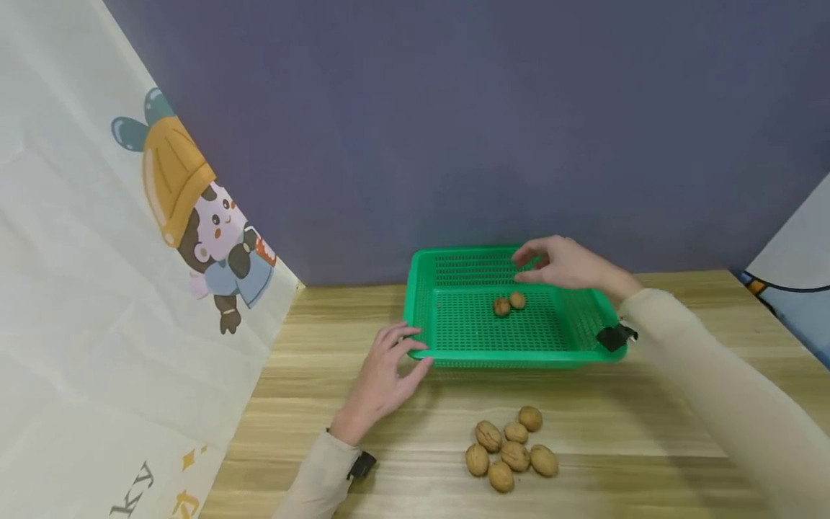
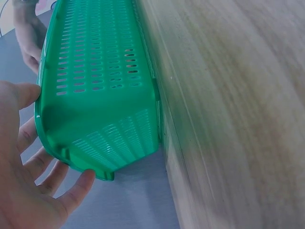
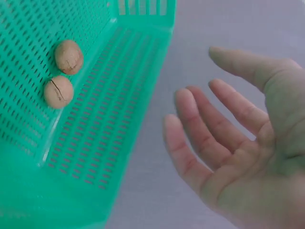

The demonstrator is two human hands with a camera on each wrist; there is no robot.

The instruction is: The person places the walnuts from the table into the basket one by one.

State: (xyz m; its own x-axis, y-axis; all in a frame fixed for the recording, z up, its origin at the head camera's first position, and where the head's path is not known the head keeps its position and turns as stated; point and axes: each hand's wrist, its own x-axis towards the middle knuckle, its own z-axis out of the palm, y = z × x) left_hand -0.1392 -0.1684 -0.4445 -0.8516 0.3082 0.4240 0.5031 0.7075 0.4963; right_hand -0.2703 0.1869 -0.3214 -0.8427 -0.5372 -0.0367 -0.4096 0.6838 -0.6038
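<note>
A green plastic basket with slotted walls stands on the wooden table. Two walnuts lie side by side on its floor, and one shows a dark crack in the right wrist view. At the basket's near left corner is my left hand, its fingers spread along the rim and its thumb at the near edge. My right hand hovers over the far right part of the basket. Nothing lies between its parted, gently bent fingers. Several more walnuts sit in a loose cluster on the table in front of the basket.
Behind the table rises a dark blue-grey panel. A white sheet with a cartoon figure borders the left side. Past the table's right edge runs a black cable. Wood-grain tabletop extends left of the basket.
</note>
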